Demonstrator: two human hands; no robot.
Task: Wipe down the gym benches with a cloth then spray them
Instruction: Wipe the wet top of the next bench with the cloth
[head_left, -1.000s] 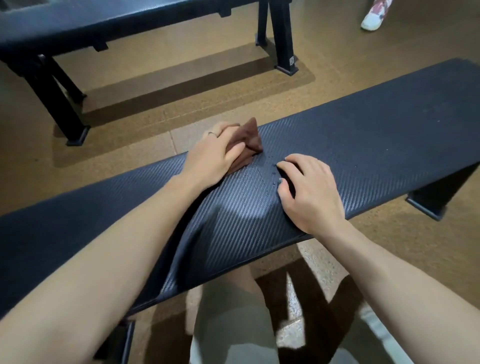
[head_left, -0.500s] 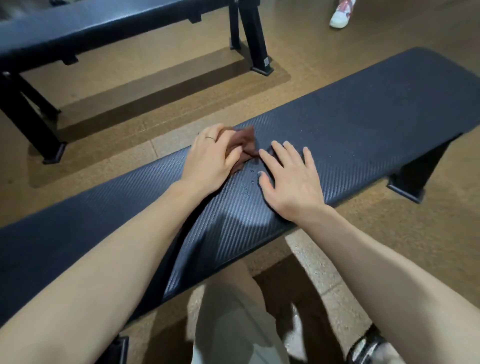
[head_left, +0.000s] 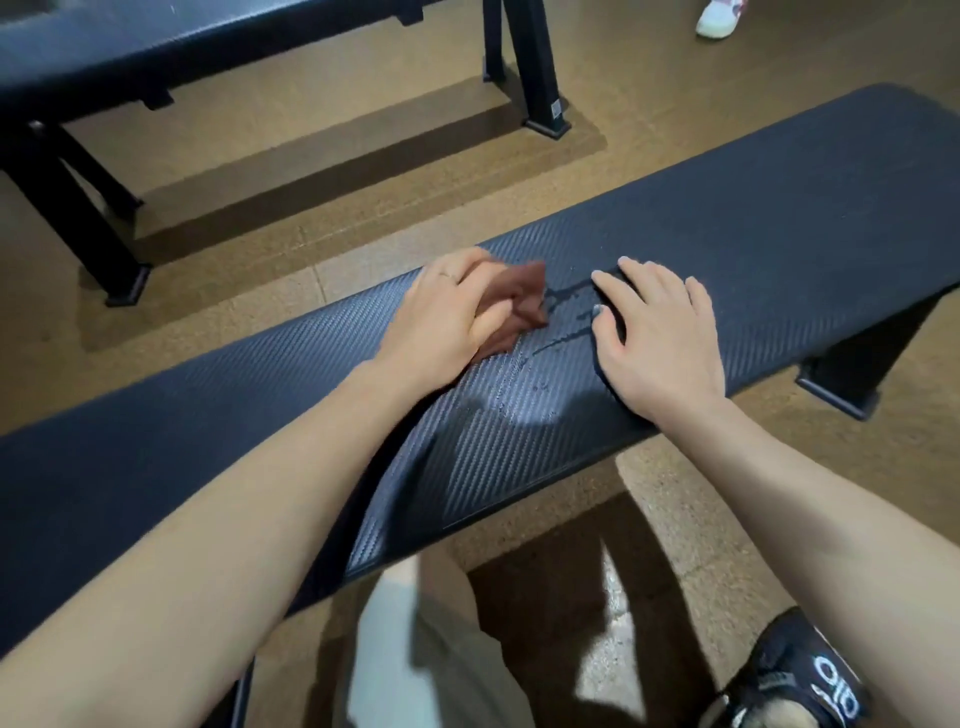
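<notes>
Both hands were on the padded top of the counter (head_left: 779, 223), a long black gym bench with a woven, carbon-like texture running slantwise across the view. Nearest, the forearms reached in over the counter's near edge, and below that edge light trousers (head_left: 415, 649) and a black shoe (head_left: 789, 675) with white lettering showed against the brown floor (head_left: 260, 249).

Right hand (head_left: 660, 338) lay flat on the pad close to the near edge, palm down, fingers straight and slightly spread, holding nothing. Left hand (head_left: 447, 317) sat just beside it, nearer the far edge, its fingers curled round a bunched reddish-brown cloth (head_left: 519, 301); a thin ring (head_left: 448, 275) showed on one finger. The cloth pressed on the counter top and poked out from under the hand toward the right hand, near it but not touching.

Between the cloth and the right hand, wet streaks and small droplets (head_left: 561, 306) marked the pad, with more droplets trailing toward the near edge. At the counter's right end a black leg (head_left: 852, 374) stood on the floor.

Beyond the far edge, well apart across the floor, stood a second black bench (head_left: 156, 47) on dark angled legs. At the top right corner of the view was a white shoe (head_left: 719, 18) with red trim, belonging to another person.
</notes>
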